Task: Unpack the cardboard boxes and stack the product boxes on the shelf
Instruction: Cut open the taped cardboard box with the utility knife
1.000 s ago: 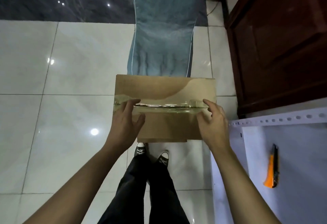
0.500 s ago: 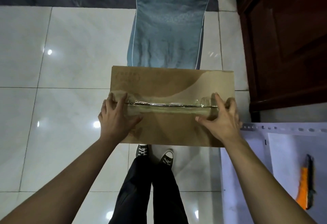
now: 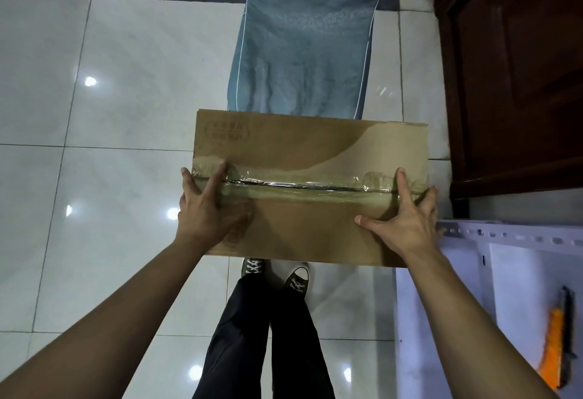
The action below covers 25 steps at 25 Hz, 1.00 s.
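White glossy tile floor [image 3: 110,114] lies open to the left. A brown taped cardboard box [image 3: 310,159] is held above it, its right edge near the white perforated metal shelf [image 3: 504,234]. The left hand [image 3: 206,206] and right hand [image 3: 407,218] clasp opposite ends, fingers spread flat over the tape. An orange utility knife [image 3: 555,345] lies on the shelf.

open tiled floor [image 3: 110,177] left of the cardboard box [image 3: 309,152], wooden cabinet [image 3: 517,67] and white shelf [image 3: 473,234] crowding its right
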Each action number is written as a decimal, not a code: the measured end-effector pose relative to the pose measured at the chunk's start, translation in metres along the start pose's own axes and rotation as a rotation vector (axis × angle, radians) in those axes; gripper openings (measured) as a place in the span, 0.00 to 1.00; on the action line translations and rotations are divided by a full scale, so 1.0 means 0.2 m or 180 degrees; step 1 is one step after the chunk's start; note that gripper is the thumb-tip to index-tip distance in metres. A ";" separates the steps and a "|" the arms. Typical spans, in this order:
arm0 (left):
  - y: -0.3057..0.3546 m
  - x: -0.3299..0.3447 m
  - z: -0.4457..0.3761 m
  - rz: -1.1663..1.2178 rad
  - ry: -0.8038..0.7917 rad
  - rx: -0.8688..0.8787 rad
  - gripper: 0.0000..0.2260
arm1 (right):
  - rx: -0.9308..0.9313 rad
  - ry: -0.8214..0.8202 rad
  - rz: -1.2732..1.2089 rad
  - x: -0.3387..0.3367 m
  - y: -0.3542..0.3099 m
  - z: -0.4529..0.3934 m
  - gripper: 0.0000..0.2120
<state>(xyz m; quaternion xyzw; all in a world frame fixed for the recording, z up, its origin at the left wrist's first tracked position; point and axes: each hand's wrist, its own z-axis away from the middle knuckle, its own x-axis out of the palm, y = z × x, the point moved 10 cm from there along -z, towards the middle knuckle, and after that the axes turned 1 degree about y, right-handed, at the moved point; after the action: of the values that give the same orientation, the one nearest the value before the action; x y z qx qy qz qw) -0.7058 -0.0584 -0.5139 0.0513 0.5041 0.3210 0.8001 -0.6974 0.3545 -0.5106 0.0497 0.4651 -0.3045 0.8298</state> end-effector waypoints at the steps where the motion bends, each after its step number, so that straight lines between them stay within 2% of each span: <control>1: 0.00 0.00 -0.01 0.0006 -0.0015 -0.0020 0.51 | 0.0008 -0.0004 0.0016 0.00 0.00 0.00 0.63; 7: -0.02 -0.01 -0.01 0.0097 -0.0011 -0.0059 0.52 | -0.0180 0.0162 -0.0242 -0.05 -0.01 -0.02 0.59; 13: -0.01 0.00 -0.03 0.0118 -0.0116 -0.0104 0.53 | -0.0267 0.0093 -0.0348 -0.03 0.00 -0.04 0.60; 25: -0.04 -0.12 0.14 0.0588 0.0001 -0.0082 0.49 | -0.0231 0.0386 -0.0681 -0.17 -0.02 0.13 0.58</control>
<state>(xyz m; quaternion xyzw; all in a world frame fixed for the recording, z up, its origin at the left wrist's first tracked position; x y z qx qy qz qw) -0.6861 -0.0717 -0.4842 0.0872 0.4932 0.3999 0.7676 -0.6925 0.3574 -0.4686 -0.0118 0.5278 -0.3707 0.7641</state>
